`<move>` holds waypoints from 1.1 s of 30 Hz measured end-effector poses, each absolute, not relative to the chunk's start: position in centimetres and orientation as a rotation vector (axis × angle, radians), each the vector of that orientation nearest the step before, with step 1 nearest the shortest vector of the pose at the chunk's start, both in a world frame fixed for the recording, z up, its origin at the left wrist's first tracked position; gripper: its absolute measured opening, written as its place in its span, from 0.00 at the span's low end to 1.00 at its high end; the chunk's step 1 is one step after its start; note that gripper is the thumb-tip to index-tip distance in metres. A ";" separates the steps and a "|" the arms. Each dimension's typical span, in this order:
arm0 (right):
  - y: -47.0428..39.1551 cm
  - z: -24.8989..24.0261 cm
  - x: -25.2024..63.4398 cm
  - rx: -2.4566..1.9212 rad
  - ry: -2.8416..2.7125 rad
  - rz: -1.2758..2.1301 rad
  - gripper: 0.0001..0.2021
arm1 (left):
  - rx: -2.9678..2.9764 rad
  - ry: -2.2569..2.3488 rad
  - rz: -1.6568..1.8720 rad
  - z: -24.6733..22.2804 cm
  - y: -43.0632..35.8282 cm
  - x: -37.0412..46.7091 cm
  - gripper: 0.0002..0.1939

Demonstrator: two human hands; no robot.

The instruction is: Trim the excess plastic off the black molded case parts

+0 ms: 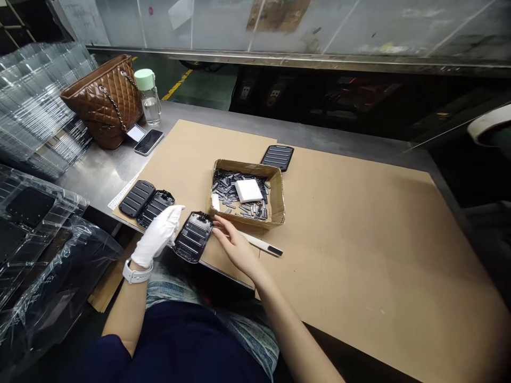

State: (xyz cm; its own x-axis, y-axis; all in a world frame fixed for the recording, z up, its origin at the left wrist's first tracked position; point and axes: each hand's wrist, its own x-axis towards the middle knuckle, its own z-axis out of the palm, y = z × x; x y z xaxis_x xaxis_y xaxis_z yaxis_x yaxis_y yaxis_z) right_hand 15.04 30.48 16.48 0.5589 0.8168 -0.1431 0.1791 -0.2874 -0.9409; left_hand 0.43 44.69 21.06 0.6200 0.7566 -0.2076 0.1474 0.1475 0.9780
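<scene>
A black plastic panel (194,236) with lengthwise ribs lies at the table's near edge, partly overhanging it. My right hand (236,247), bare, grips the panel's right edge with its fingertips and thumb. On the other side is my left hand (159,234) in a white glove, its fingers drawn together near the panel's upper left; what they pinch, if anything, is too small to see. Left of that hand lie two more black panels, one ribbed (137,198) and one partly behind the glove (155,208). A pale-handled tool with a black tip (263,244) lies beyond my right hand.
An open cardboard box (279,205) holds many small black pieces (225,186) and a white block (249,190). Behind it lies another black panel (278,157). A phone (149,142), bottle (149,101) and brown bag (101,101) stand back left; clear plastic trays (40,101) are stacked left.
</scene>
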 end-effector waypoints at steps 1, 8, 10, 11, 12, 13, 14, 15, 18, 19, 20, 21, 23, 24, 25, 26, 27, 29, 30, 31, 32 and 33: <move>30.4 15.9 14.7 -1.773 -0.812 0.801 0.21 | 1.375 0.853 0.483 21.0 44.8 0.0 0.21; 29.7 14.0 13.7 -1.725 -0.681 0.849 0.23 | 1.427 0.944 0.420 20.2 45.3 -4.5 0.22; 29.9 13.7 13.2 -1.736 -0.688 0.908 0.26 | 1.414 0.978 0.344 19.6 44.9 -5.5 0.22; 30.1 13.6 12.9 -1.744 -0.706 0.920 0.27 | 1.405 0.983 0.302 19.2 44.7 -5.8 0.22; 30.5 13.4 12.5 -1.753 -0.728 0.920 0.27 | 1.397 0.980 0.263 18.8 44.4 -6.1 0.22; 31.0 13.4 12.3 -1.763 -0.754 0.916 0.27 | 1.390 0.973 0.231 18.4 44.2 -6.3 0.22; 31.6 13.3 12.0 -1.773 -0.783 0.907 0.26 | 1.384 0.961 0.207 18.0 44.0 -6.4 0.23; 32.3 13.3 11.9 -1.781 -0.816 0.896 0.25 | 1.381 0.948 0.190 17.7 43.9 -6.4 0.23; 34.4 13.8 11.6 -1.824 -0.930 0.830 0.24 | 1.380 0.943 0.200 16.9 43.6 -6.2 0.23; 35.0 14.1 11.5 -1.846 -0.979 0.797 0.23 | 1.381 0.954 0.228 16.8 43.6 -6.1 0.23; 35.4 14.4 11.3 -1.865 -1.040 0.767 0.22 | 1.379 0.968 0.259 16.7 43.6 -6.0 0.23; 35.7 14.8 11.1 -1.878 -1.115 0.742 0.20 | 1.374 0.979 0.285 16.7 43.7 -5.9 0.23; 35.8 15.5 10.3 -1.889 -1.291 0.712 0.16 | 1.365 0.989 0.301 16.8 43.7 -5.9 0.25; 35.6 15.7 9.9 -1.893 -1.378 0.702 0.15 | 1.363 0.991 0.293 16.9 43.7 -6.0 0.25; 35.1 15.9 9.4 -1.902 -1.454 0.687 0.15 | 1.360 0.999 0.289 17.0 43.7 -6.0 0.26; 34.4 16.0 9.1 -1.918 -1.515 0.667 0.15 | 1.351 1.019 0.290 17.1 43.7 -6.1 0.26; 33.5 16.0 8.9 -1.939 -1.560 0.644 0.13 | 1.331 1.042 0.302 17.3 43.7 -6.2 0.26; 30.9 16.0 9.0 -1.969 -1.635 0.606 0.08 | 1.254 1.099 0.361 17.7 43.8 -6.4 0.24; 29.2 16.2 9.3 -1.957 -1.681 0.581 0.06 | 1.215 1.116 0.397 17.9 43.8 -6.4 0.24; 27.3 16.4 9.7 -1.929 -1.718 0.548 0.06 | 1.187 1.123 0.424 18.1 43.9 -6.4 0.23; 25.3 16.8 10.2 -1.891 -1.735 0.509 0.08 | 1.169 1.120 0.444 18.1 43.9 -6.3 0.22; 23.3 17.3 10.7 -1.856 -1.722 0.464 0.09 | 1.159 1.110 0.457 18.1 43.9 -6.1 0.21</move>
